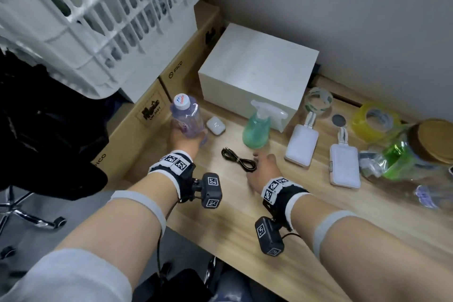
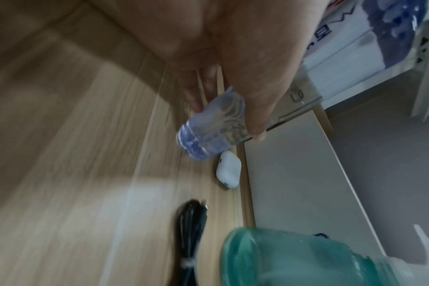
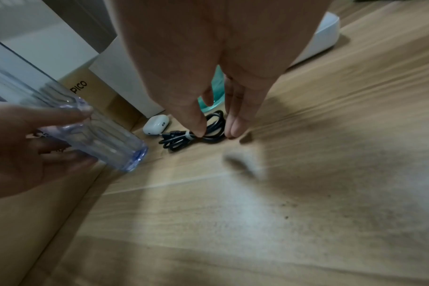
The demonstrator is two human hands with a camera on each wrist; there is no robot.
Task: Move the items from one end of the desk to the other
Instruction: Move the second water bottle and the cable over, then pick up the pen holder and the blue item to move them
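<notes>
My left hand [image 1: 186, 136] grips a clear water bottle [image 1: 186, 115] with a white cap, held tilted just above the desk's left end. In the left wrist view the left hand [image 2: 223, 120] wraps the bottle [image 2: 208, 139] with thumb and fingers. A coiled black cable [image 1: 239, 160] lies on the wooden desk [image 1: 232, 228]. My right hand [image 1: 259, 163] is lowered over the cable. In the right wrist view the right hand [image 3: 216, 131] has straight fingers straddling the cable [image 3: 184, 137], and the thumb touches it beside its white tie.
A white earbud case [image 1: 215, 125], a teal spray bottle [image 1: 256, 130], two white power banks [image 1: 301, 144], tape rolls [image 1: 375, 122] and a cork-lidded jar [image 1: 416, 154] line the back. A white box [image 1: 257, 73], cardboard boxes [image 1: 147, 117] and a white basket [image 1: 98, 19] stand behind and to the left.
</notes>
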